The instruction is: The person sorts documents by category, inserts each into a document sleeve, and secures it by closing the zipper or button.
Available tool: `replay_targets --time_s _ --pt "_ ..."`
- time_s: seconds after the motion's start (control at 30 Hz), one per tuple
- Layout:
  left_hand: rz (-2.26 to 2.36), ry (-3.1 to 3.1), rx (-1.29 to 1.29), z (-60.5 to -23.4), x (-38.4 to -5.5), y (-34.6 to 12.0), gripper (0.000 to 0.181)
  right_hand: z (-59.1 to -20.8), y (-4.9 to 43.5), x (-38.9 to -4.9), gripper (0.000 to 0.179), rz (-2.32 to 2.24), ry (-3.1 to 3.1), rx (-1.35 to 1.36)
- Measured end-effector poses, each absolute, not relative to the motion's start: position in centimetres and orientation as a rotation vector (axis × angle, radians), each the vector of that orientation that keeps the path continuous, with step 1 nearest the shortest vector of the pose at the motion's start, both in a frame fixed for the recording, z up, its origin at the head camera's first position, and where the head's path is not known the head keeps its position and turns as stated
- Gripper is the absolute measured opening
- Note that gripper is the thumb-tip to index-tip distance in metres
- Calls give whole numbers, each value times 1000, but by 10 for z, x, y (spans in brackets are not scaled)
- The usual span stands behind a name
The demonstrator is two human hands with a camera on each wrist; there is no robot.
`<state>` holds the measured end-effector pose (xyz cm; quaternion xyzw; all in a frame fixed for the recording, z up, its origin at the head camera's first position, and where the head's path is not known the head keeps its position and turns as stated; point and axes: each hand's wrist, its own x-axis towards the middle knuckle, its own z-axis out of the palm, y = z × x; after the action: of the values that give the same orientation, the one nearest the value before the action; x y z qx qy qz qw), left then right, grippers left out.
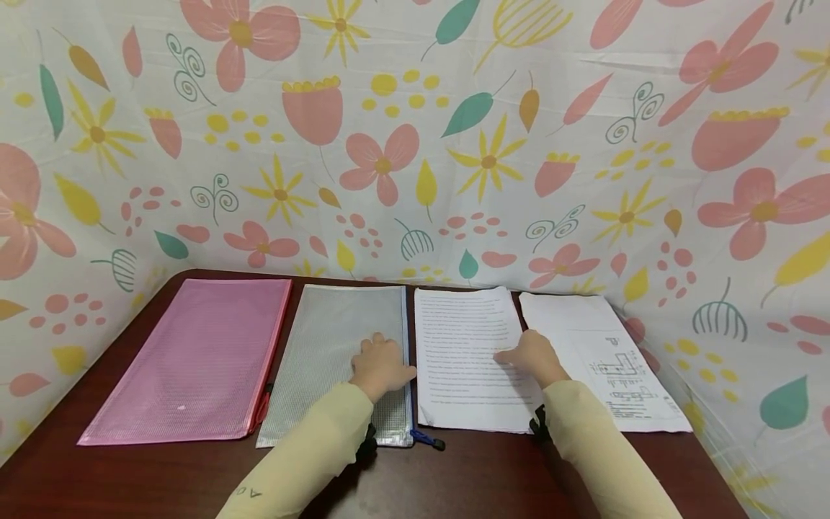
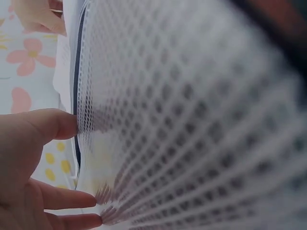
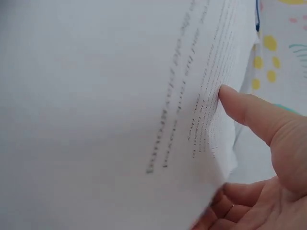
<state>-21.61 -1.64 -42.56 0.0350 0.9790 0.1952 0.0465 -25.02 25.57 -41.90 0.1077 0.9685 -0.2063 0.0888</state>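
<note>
My left hand (image 1: 380,366) rests on a clear mesh zip pouch (image 1: 344,317) with a blue-edged zipper along its right side. In the left wrist view, the thumb (image 2: 62,123) and spread, fairly straight fingers (image 2: 72,199) touch the mesh. My right hand (image 1: 534,357) grips the right edge of a stack of printed paper (image 1: 460,360), just right of the pouch. The right wrist view shows the thumb (image 3: 244,105) on top of the printed page, while the other fingers (image 3: 225,211) curl around and under its edge.
A pink mesh zip pouch (image 1: 188,360) with a red zipper lies at the left. To the right are papers with line drawings (image 1: 583,317). A blue zipper pull (image 1: 428,438) sticks out below the clear pouch. A floral curtain (image 1: 415,144) hangs behind the dark table (image 1: 454,483).
</note>
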Motion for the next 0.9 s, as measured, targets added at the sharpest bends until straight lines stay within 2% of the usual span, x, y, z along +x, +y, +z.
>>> replay_targets --time_s 0.3,0.5,0.7,0.9 --pt "710 2953 126 -425 -220 -21 33 -419 272 -248 45 -969 2753 320" --pt "784 2935 121 -422 -222 -25 35 -416 277 -238 56 -1280 2506 322" --pt "881 2951 170 -424 -223 -28 43 -418 275 -223 47 -1483 2370 227" --pt "916 2950 219 -424 -224 -31 46 -414 268 -208 47 -1450 2536 142"
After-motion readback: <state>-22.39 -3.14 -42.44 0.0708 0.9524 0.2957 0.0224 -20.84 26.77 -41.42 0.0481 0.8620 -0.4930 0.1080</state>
